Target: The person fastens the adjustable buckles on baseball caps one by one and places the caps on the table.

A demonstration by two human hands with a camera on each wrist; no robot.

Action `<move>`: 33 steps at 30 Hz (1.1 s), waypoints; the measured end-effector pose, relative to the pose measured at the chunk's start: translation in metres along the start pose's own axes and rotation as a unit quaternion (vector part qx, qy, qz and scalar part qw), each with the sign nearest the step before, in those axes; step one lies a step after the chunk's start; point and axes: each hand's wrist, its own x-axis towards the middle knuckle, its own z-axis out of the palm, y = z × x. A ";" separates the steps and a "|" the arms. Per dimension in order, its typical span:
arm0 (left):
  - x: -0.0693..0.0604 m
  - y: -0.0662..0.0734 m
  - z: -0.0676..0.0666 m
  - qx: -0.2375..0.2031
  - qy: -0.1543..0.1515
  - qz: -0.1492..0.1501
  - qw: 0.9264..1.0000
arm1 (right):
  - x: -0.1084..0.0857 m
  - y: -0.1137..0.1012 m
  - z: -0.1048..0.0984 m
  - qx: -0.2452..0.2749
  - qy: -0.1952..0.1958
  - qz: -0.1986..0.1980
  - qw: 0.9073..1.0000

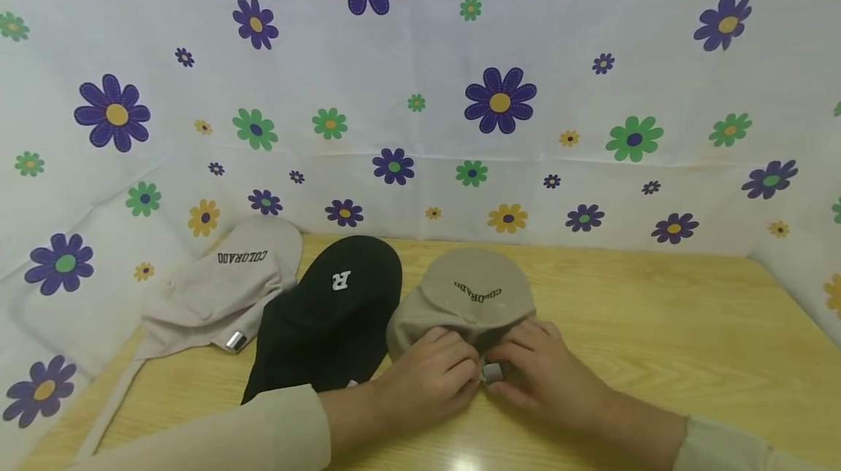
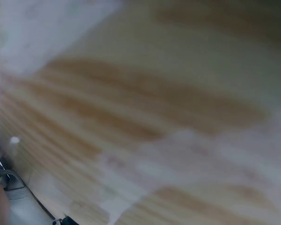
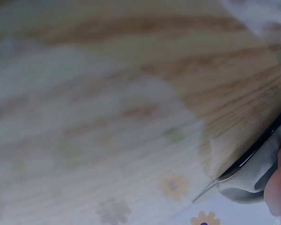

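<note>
A khaki baseball cap (image 1: 478,270) with dark COLORADO lettering lies on the table, its brim toward the back wall. My left hand (image 1: 430,374) grips its near edge with curled fingers. From the other side my right hand (image 1: 550,376) holds the same edge, thumb and fingers around a metal strap buckle (image 1: 491,372). The strap itself is mostly hidden by the hands. In the right wrist view, part of the cap (image 3: 246,183) shows beside the right hand (image 3: 277,192). Only a sliver of grey fabric (image 2: 25,206) and skin appears in the left wrist view.
A black cap (image 1: 328,310) with a white R lies just left of the khaki one. Further left is a pale pink cap (image 1: 230,274), its strap (image 1: 108,412) trailing toward the front. A flowered cloth (image 1: 420,40) hangs behind the wooden table (image 1: 670,325).
</note>
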 end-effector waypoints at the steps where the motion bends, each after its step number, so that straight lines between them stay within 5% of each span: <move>1: 0.001 0.000 0.000 0.008 0.002 0.002 1.000 | 0.000 0.000 0.000 -0.001 0.003 -0.001 1.000; 11: 0.002 0.001 0.001 0.064 0.016 -0.002 0.998 | 0.002 0.002 -0.002 -0.037 0.025 -0.058 0.997; 33: 0.000 0.002 0.000 0.040 0.000 0.002 0.999 | 0.002 -0.001 -0.001 -0.055 0.055 -0.091 0.993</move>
